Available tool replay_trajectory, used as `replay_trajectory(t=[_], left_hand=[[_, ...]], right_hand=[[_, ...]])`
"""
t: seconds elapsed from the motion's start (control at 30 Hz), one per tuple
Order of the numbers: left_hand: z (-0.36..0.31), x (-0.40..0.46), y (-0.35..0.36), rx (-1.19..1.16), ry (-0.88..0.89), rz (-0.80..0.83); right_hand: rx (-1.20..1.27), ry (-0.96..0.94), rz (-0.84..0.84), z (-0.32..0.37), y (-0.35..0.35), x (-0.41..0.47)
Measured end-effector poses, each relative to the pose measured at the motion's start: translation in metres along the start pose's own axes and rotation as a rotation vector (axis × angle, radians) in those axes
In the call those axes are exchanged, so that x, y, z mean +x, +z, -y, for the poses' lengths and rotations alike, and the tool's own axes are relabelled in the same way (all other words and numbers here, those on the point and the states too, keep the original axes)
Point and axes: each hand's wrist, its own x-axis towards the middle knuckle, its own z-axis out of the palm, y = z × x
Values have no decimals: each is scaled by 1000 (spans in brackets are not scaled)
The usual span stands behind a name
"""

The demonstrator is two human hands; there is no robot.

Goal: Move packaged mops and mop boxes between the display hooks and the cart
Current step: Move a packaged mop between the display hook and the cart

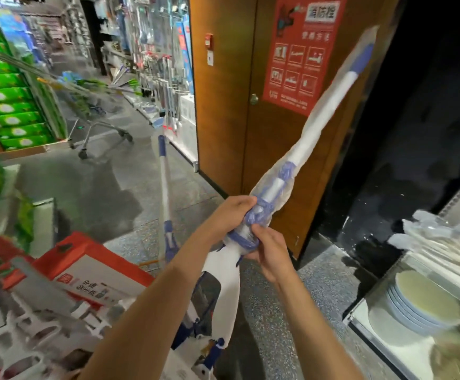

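A packaged mop (313, 127) in clear plastic wrap, white pole with blue fittings, slants up to the right in front of a wooden door. My left hand (233, 211) grips it round the blue fitting near its lower end. My right hand (264, 249) pinches the wrap and blue collar just below. The mop's white and blue head (217, 311) hangs down by the cart. A second mop (165, 193) stands up out of the cart (18, 333) at the lower left. An orange and white mop box (91, 272) lies in the cart.
Display hooks with hanging goods (165, 78) line the aisle's right side beyond the door (223, 105). Another trolley (100, 116) with green-handled tools stands in the aisle by stacked green boxes (7, 100). A shelf with stacked plates (420, 305) is at the lower right.
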Motion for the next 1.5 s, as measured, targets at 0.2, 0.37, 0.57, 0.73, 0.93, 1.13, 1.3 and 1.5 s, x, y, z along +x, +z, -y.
replay_trajectory(t=[0.2,0.37,0.57,0.73,0.93,1.13,1.3,1.5], left_hand=[[-18,-21,71,41,51,-64],[-16,-61,129,-139,100,-181],[-22,-93,189,-383,13,-182],[-25,-112,233,-471,-303,-12],[-32,-127,286,-857,-383,86],[-72,-126,327,-1195,-252,-18],[-89,-124,354,-1234,-200,-9],[-115,-113,380,-1202,-222,6]], right_hand=[[208,-19,-42,18,-72,-35],[246,-45,-154,36,-122,-59],[314,-107,-257,53,-162,-90],[364,-161,-373,72,-185,-112],[393,-255,-362,99,-216,-147],[406,-260,-402,104,-242,-182],[308,-213,-461,108,-263,-208],[198,-109,-449,120,-286,-239]])
